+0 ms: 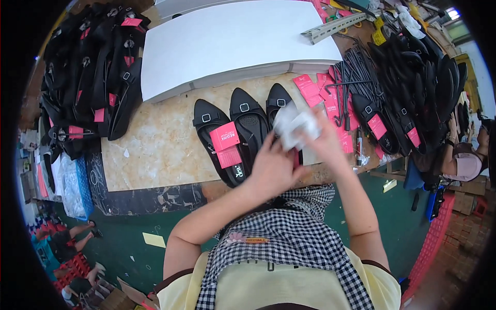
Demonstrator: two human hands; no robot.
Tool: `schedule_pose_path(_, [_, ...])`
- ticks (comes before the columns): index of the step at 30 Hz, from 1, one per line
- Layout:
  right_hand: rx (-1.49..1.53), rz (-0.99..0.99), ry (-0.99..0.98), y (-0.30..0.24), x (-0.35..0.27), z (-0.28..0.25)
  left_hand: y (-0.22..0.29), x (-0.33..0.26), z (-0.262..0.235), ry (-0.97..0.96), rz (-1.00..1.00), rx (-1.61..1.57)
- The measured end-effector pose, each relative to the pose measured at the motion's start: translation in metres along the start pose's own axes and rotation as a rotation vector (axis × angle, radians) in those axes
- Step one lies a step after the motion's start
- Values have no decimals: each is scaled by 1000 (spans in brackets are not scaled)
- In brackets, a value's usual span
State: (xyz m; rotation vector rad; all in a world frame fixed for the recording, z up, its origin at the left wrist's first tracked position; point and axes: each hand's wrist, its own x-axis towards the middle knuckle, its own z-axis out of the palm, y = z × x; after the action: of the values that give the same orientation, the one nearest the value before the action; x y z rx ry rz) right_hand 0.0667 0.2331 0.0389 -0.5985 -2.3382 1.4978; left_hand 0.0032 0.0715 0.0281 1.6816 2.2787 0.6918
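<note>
Three black pointed flat shoes with square buckles lie side by side in front of me: the left shoe, the middle shoe and the right shoe. A pink tag rests on the left one. My left hand is closed around the rear part of the right shoe, hiding much of it. In my right hand is a crumpled piece of white tissue paper, partly blurred, held over that same shoe. A bit of pink shows between my hands.
Behind the shoes stands a large stack of white sheets with a metal angle strip on it. Black shoes are heaped at left, more shoes at right. Pink tags and black hooked rods lie between.
</note>
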Motion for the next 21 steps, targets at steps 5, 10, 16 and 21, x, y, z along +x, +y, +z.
schedule_pose_path(5, [-924, -456, 19, 23, 34, 51, 27, -14, 14, -34, 49, 17])
schedule_pose_path(10, [-584, -414, -152, 18, 39, 30, 22, -6, 22, 35, 25, 92])
schedule_pose_path(16, [-505, -66, 45, 39, 70, 43, 21, 4, 13, -36, 58, 87])
schedule_pose_path(21, [-365, -53, 51, 40, 39, 4, -49, 98, -72, -7, 49, 330])
